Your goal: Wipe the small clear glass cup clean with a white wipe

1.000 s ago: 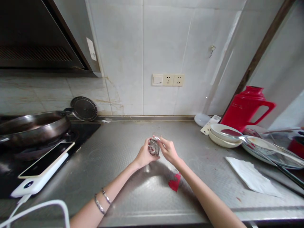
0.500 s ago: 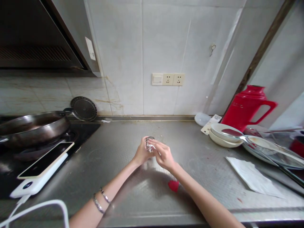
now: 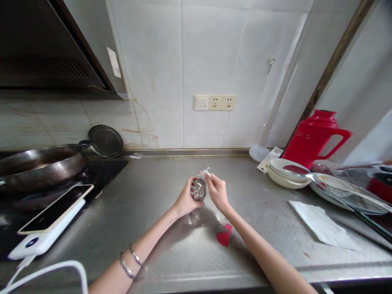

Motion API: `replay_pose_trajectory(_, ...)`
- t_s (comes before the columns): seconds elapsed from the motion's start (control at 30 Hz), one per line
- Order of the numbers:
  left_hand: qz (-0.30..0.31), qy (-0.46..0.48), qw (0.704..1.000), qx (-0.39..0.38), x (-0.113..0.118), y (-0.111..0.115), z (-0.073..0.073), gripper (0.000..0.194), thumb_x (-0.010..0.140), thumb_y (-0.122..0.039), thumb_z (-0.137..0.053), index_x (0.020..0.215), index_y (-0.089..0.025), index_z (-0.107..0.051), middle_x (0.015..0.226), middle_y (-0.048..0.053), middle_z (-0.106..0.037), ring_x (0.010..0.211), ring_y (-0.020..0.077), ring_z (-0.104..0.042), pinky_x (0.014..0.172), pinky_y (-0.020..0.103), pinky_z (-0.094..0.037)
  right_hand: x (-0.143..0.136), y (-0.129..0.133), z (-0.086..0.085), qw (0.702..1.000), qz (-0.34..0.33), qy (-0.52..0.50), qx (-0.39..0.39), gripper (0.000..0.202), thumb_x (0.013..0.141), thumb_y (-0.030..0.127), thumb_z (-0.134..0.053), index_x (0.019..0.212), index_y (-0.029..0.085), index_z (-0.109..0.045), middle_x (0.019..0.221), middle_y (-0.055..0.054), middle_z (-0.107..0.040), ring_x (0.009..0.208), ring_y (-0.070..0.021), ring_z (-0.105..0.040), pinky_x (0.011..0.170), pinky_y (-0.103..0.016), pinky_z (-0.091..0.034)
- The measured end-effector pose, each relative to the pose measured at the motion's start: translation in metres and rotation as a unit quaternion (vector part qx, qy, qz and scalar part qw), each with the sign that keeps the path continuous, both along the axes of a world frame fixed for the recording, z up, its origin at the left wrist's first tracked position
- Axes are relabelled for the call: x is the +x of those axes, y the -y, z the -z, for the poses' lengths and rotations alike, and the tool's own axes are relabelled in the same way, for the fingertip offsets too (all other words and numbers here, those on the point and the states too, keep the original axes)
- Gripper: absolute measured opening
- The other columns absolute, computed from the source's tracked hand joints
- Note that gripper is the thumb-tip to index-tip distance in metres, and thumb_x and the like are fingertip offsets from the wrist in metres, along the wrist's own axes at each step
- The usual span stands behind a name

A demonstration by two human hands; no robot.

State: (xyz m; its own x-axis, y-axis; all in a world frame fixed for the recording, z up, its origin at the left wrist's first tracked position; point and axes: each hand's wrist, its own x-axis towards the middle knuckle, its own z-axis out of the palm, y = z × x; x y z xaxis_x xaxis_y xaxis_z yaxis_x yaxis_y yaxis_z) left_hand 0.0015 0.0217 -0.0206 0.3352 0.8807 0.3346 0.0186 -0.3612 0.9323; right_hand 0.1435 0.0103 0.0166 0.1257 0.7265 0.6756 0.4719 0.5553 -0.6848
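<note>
Over the middle of the steel counter, my left hand (image 3: 183,201) is wrapped round a small clear glass (image 3: 198,190), whose round end faces me. Pinched in the fingers of my right hand (image 3: 218,192) is a crumpled white tissue (image 3: 202,174) at the upper right side of the glass. The glass is tilted and held above the steel counter (image 3: 159,241). Part of its side is hidden by the left fingers. Below my right wrist lies a small red piece (image 3: 224,235) with a ragged edge; its material I cannot tell.
At left, a metal pan (image 3: 43,165) sits on the black stove, with a phone (image 3: 56,209) on a white power bank (image 3: 45,243) before it. Stacked bowls (image 3: 288,179), dishes and a red thermos (image 3: 315,136) crowd the right. A white paper sheet (image 3: 321,226) lies nearby.
My right hand has drawn back to the right and up from the glass, with the tissue now sticking up. The glass has turned, so its round end shows.
</note>
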Motion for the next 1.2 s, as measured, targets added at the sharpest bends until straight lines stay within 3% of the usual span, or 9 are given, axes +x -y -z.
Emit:
replay_pose_trajectory(0.07,-0.003,0.0,1.0,0.007,-0.001,0.0,0.0,0.09,0.05,-0.008,-0.08,0.126,-0.021,-0.034,0.12,0.011,-0.055,0.106,0.0232,-0.058,0.09,0.036,-0.045,-0.003,0.0,0.004,1.0,-0.023,0.01,-0.007,0.041,0.093,0.039,-0.042,0.075,0.014,-0.069,0.055,0.001,-0.059,0.05,-0.0109,-0.052,0.047,-0.02,-0.038)
replay_pose_trajectory(0.13,-0.005,-0.011,1.0,0.008,-0.001,-0.001,0.0,0.089,0.051,-0.01,-0.079,0.127,-0.021,-0.034,0.117,0.01,-0.058,0.102,0.0228,-0.059,0.089,0.035,-0.046,-0.005,0.002,0.007,0.998,-0.048,0.027,0.004,0.036,0.093,0.036,-0.041,0.084,0.016,-0.07,0.065,-0.001,-0.066,0.056,-0.0125,-0.059,0.052,-0.02,-0.043)
replay_pose_trajectory(0.23,-0.013,-0.03,0.999,0.008,-0.002,-0.001,0.0,0.089,0.052,-0.012,-0.079,0.128,-0.02,-0.034,0.113,0.009,-0.061,0.097,0.022,-0.062,0.085,0.034,-0.048,-0.005,0.005,0.009,0.995,-0.074,0.056,0.048,0.029,0.093,0.029,-0.041,0.101,0.019,-0.068,0.091,-0.005,-0.072,0.079,-0.0168,-0.068,0.069,-0.024,-0.052)
replay_pose_trajectory(0.37,-0.018,-0.028,0.999,0.039,-0.002,0.001,-0.004,0.082,0.054,-0.014,-0.078,0.125,-0.02,-0.037,0.115,0.009,-0.061,0.099,0.0221,-0.061,0.085,0.033,-0.048,-0.006,0.008,0.011,0.986,-0.094,0.094,0.106,0.03,0.092,0.021,-0.041,0.11,0.022,-0.064,0.109,-0.007,-0.069,0.105,-0.0197,-0.064,0.089,-0.031,-0.051)
replay_pose_trajectory(0.57,-0.012,-0.024,0.999,0.044,0.0,0.003,-0.004,0.071,0.056,-0.019,-0.079,0.118,-0.019,-0.043,0.108,0.008,-0.063,0.094,0.0213,-0.062,0.08,0.032,-0.048,-0.005,0.011,0.012,0.969,-0.126,0.134,0.165,0.033,0.092,0.015,-0.04,0.119,0.021,-0.058,0.112,-0.009,-0.068,0.11,-0.0195,-0.061,0.097,-0.036,-0.048)
replay_pose_trajectory(0.67,-0.019,-0.01,0.999,0.038,0.0,0.001,0.0,0.074,0.054,-0.018,-0.08,0.117,-0.02,-0.042,0.11,0.008,-0.062,0.095,0.0207,-0.061,0.081,0.031,-0.048,-0.002,0.012,0.007,0.962,-0.145,0.151,0.175,0.032,0.091,0.015,-0.041,0.118,0.021,-0.059,0.11,-0.009,-0.069,0.107,-0.0199,-0.063,0.093,-0.034,-0.051)
replay_pose_trajectory(0.87,-0.039,-0.018,0.999,0.0,0.0,-0.001,-0.002,0.081,0.051,-0.012,-0.08,0.121,-0.02,-0.039,0.107,0.007,-0.061,0.093,0.0199,-0.06,0.08,0.031,-0.047,0.007,0.004,-0.005,0.983,-0.04,0.087,0.16,0.028,0.092,0.017,-0.042,0.109,0.021,-0.064,0.106,-0.008,-0.07,0.098,-0.0198,-0.067,0.083,-0.031,-0.056)
replay_pose_trajectory(1.07,-0.022,0.0,0.998,0.05,0.003,0.004,-0.007,0.077,0.053,-0.009,-0.076,0.12,-0.019,-0.04,0.116,0.009,-0.057,0.102,0.0214,-0.057,0.086,0.033,-0.045,0.006,-0.002,0.001,0.942,-0.099,0.257,0.191,0.036,0.09,0.008,-0.038,0.118,0.018,-0.058,0.113,-0.011,-0.067,0.11,-0.02,-0.061,0.092,-0.035,-0.053)
replay_pose_trajectory(1.2,-0.032,-0.006,0.998,0.051,0.002,0.002,-0.007,0.069,0.054,-0.011,-0.075,0.114,-0.018,-0.041,0.109,0.008,-0.059,0.095,0.0204,-0.059,0.081,0.031,-0.047,0.004,0.003,-0.001,0.928,-0.104,0.282,0.219,0.038,0.089,0.006,-0.038,0.12,0.017,-0.056,0.11,-0.012,-0.068,0.113,-0.0206,-0.059,0.092,-0.037,-0.054)
